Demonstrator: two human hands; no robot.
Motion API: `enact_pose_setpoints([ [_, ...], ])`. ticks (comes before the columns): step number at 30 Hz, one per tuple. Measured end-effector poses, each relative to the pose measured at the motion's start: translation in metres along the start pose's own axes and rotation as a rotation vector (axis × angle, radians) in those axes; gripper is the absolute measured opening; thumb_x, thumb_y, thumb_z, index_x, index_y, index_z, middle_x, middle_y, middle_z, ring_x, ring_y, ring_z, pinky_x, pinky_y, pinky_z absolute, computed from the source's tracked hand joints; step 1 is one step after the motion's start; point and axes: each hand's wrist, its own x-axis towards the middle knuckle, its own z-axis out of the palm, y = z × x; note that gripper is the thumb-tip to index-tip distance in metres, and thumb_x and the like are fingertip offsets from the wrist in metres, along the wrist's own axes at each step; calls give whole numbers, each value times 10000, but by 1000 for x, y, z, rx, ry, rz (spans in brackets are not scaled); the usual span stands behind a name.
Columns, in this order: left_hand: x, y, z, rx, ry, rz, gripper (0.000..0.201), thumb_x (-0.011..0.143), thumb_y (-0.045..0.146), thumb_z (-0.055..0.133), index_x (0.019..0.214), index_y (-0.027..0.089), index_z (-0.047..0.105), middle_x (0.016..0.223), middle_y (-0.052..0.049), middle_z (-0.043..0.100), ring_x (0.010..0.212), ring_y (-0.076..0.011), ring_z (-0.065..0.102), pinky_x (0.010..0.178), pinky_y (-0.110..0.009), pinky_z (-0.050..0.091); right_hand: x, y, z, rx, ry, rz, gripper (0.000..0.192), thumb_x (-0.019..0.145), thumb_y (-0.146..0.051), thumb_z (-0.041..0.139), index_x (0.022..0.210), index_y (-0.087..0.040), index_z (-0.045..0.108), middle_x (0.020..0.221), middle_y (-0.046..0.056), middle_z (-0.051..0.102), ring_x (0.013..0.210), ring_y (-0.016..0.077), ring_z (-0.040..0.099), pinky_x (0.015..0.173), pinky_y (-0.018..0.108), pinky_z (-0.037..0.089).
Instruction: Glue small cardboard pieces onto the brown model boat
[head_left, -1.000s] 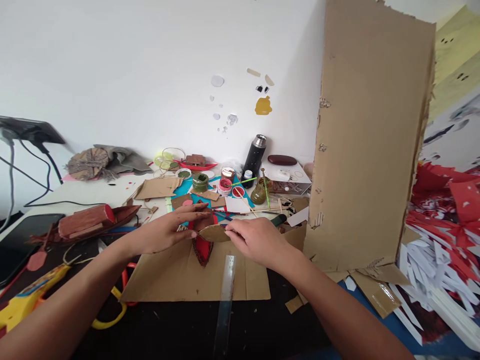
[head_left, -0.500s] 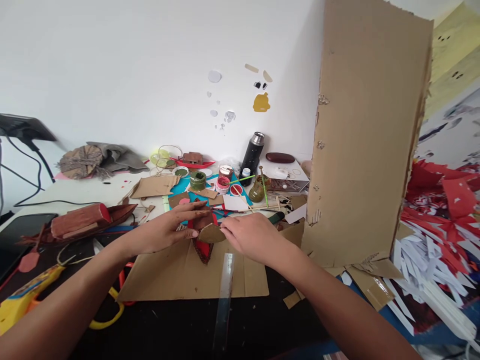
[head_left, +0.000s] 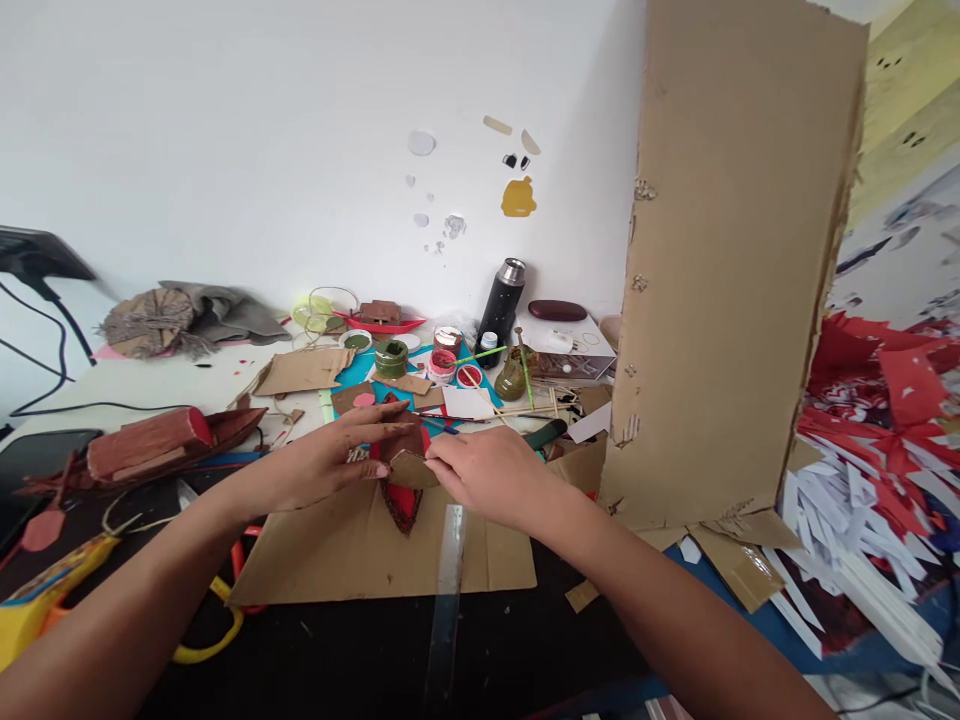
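Fitting a cardboard piece (head_left: 409,468) onto the little red boat (head_left: 403,500), both hands on it.
Right hand (head_left: 487,478) pinches the piece at its edge, left hand (head_left: 330,460) steadies the boat on the cardboard sheet (head_left: 352,560); hull looks painted already, the piece looks bare and not seated, so I'd say roughly midway.

cardboard sheet (head_left: 360,555): matt, rough | ruler (head_left: 448,580): clear glossy plastic | flask (head_left: 500,300): glossy black, metal cap

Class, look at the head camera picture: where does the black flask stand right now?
The black flask stands upright at the back of the table against the white wall, right of centre, just left of the dark oval case and behind the paint jars.
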Motion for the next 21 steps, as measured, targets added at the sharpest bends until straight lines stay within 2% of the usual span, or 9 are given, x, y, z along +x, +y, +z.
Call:
enact_pose_setpoints([
  [3, -3, 1, 0, 20, 12, 0, 653, 1153, 711, 557, 1744, 432, 553, 1889, -53, 456, 1747, -392, 438, 1391, -574, 433, -1, 2, 6, 138, 38, 37, 286, 1231, -288, 583, 1145, -195, 840, 994, 71, 914, 798, 223, 803, 669, 357, 364],
  [7, -5, 4, 2, 23, 27, -5, 661, 1162, 714, 528, 1755, 422, 540, 1892, -64, 455, 1740, -387, 452, 1370, -544, 470, -6, 5, 11, 443, 119, 132, 186, 1177, -268, 695, 1155, -244, 878, 1058, 44, 925, 873, 215, 810, 758, 325, 462],
  [12, -5, 5, 3, 6, 27, -52, 704, 1147, 771, 499, 1754, 418, 547, 1879, -66, 481, 1773, -398, 384, 1387, -569, 439, -19, 10, 18, 707, 153, 296, 139, 1112, -267, 771, 1162, -253, 899, 883, 4, 868, 686, 165, 700, 674, 293, 457],
  [16, -4, 5, 5, -9, 42, -30, 696, 1149, 768, 496, 1756, 431, 542, 1867, -66, 500, 1708, -405, 495, 1311, -526, 537, -29, 13, 28, 809, 119, 392, 155, 1089, -302, 784, 1182, -243, 893, 737, -18, 794, 624, 170, 656, 622, 290, 442],
  [18, -3, 4, 6, 1, 56, -21, 704, 1149, 776, 485, 1761, 430, 535, 1852, -69, 523, 1675, -408, 538, 1292, -523, 553, -31, 12, 35, 882, 104, 419, 178, 1090, -319, 776, 1209, -239, 883, 719, -17, 791, 605, 174, 656, 603, 290, 445],
  [21, -3, 5, 8, 11, 61, -28, 721, 1142, 793, 480, 1761, 426, 536, 1860, -62, 510, 1694, -411, 514, 1309, -529, 538, -29, 9, 43, 1002, 97, 424, 192, 1105, -315, 741, 1230, -239, 866, 794, -2, 846, 584, 167, 683, 620, 292, 501],
])
